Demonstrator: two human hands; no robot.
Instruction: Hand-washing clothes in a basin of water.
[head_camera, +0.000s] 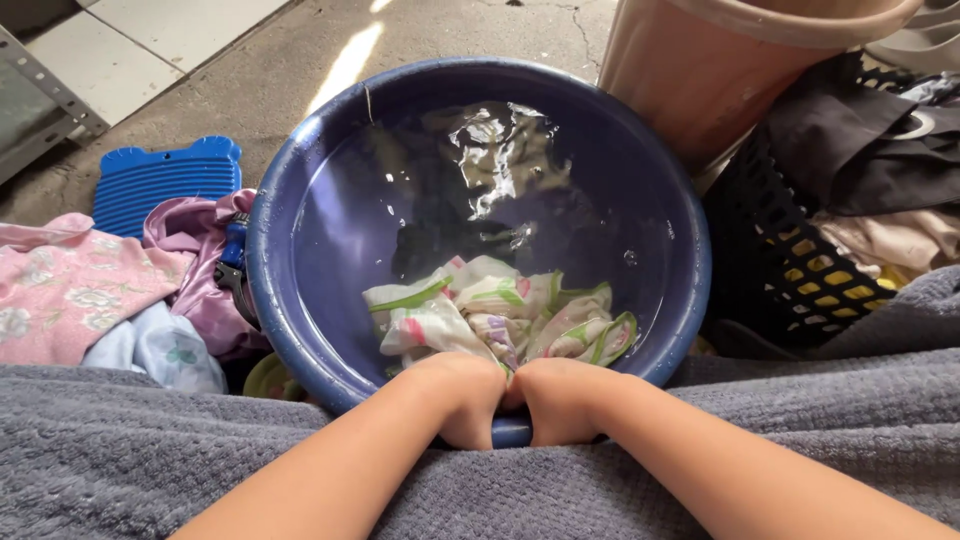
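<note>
Floral white wet cloth (500, 315) bunched in both fists, left hand (462, 395), right hand (558, 395), over water-filled round blue plastic basin (300, 200); washing midway, pink floral garments (70, 290) wait beside.

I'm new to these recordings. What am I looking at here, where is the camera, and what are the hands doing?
There is no machine here: a person wears one camera on the head, looking down at their own bare arms. The left hand and right hand are pressed together, gripping a wet floral cloth at the near rim of a blue basin filled with water. On the left lie a blue washboard and pink and purple clothes. On the right stand a black basket with dark garments and a brown bucket. A grey towel covers the person's lap.
</note>
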